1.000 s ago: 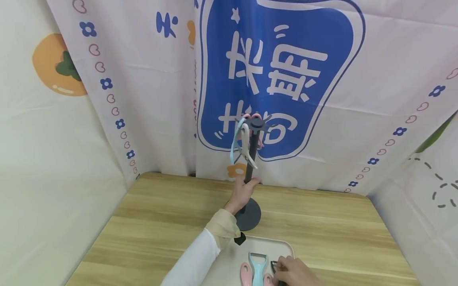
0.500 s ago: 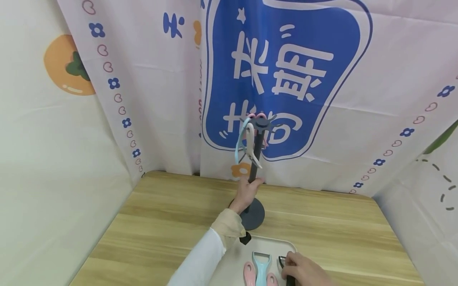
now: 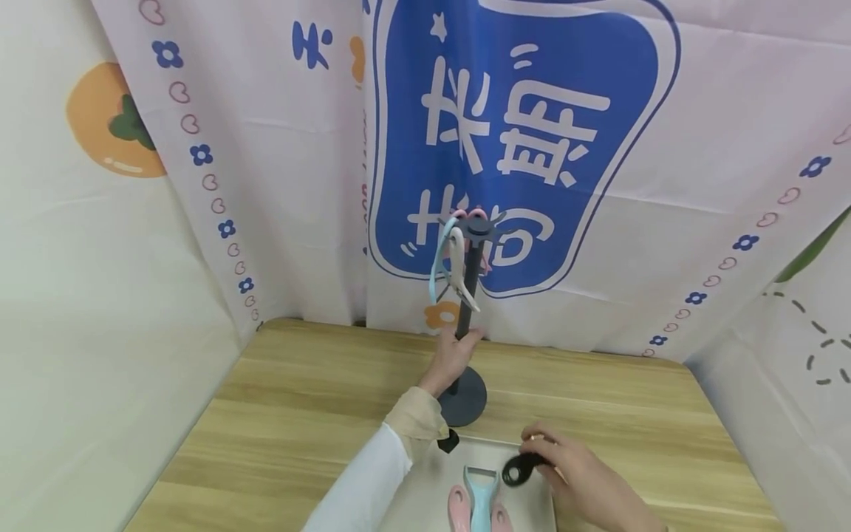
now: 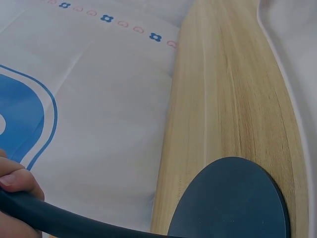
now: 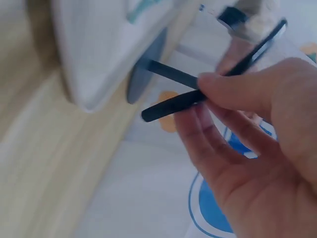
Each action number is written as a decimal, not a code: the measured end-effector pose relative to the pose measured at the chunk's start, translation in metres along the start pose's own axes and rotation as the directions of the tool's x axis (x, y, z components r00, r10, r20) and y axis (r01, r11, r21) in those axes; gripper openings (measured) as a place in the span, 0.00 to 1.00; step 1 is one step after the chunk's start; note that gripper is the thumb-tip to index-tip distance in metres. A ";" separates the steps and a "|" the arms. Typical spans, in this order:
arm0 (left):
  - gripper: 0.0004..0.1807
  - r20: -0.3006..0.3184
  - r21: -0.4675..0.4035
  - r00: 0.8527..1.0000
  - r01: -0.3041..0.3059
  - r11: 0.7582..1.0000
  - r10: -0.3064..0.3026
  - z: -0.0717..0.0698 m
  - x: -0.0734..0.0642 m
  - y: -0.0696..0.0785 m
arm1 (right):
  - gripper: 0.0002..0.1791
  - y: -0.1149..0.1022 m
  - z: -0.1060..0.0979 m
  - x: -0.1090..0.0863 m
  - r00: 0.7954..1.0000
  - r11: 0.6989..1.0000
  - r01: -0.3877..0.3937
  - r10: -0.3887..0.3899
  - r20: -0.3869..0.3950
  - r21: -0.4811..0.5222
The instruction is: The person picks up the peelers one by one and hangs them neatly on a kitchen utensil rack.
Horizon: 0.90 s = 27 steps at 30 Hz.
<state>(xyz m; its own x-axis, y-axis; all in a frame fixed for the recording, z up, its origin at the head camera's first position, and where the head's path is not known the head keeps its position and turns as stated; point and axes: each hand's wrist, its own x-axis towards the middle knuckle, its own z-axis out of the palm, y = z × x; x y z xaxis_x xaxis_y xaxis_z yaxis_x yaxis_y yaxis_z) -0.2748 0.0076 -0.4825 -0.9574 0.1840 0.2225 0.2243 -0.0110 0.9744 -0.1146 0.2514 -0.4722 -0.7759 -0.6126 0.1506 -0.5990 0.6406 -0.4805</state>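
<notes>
My left hand [image 3: 450, 362] grips the dark pole of a stand [image 3: 470, 284], a little above its round base [image 3: 468, 405]. On the stand's top hooks hang a light blue peeler [image 3: 435, 270], a cream peeler [image 3: 457, 262] and pink-handled utensils, partly hidden. A black peeler [image 3: 521, 468] is pinched between thumb and fingers of my right hand [image 3: 578, 473], over the tray's right edge, its holed handle end pointing left. In the right wrist view, the peeler [image 5: 171, 106] is slightly blurred and its head end reaches up past the thumb.
A white tray [image 3: 425, 484] lies in front of the stand. In it are a light blue peeler [image 3: 482, 496] and two pink handles [image 3: 459, 508], cut off by the frame. A printed cloth [image 3: 319, 222] hangs behind the wooden table [image 3: 625, 414].
The right hand has lifted the black peeler off the tray and turned it, so its holed handle end now shows at left. The left hand keeps its grip on the pole.
</notes>
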 end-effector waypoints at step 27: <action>0.29 0.003 0.041 0.999 -0.035 0.999 0.035 -0.002 -0.002 0.002 | 0.15 0.001 -0.063 0.088 0.844 0.975 0.087 0.037 -0.536 0.206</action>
<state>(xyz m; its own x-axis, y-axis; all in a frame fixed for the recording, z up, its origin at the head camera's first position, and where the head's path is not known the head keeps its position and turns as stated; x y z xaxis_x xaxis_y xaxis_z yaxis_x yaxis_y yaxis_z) -0.2729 0.0050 -0.4806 -0.9483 0.1869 0.2564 0.2651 0.0230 0.9639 -0.1959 0.2272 -0.4046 -0.7830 -0.2449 0.5718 -0.6109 0.4756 -0.6329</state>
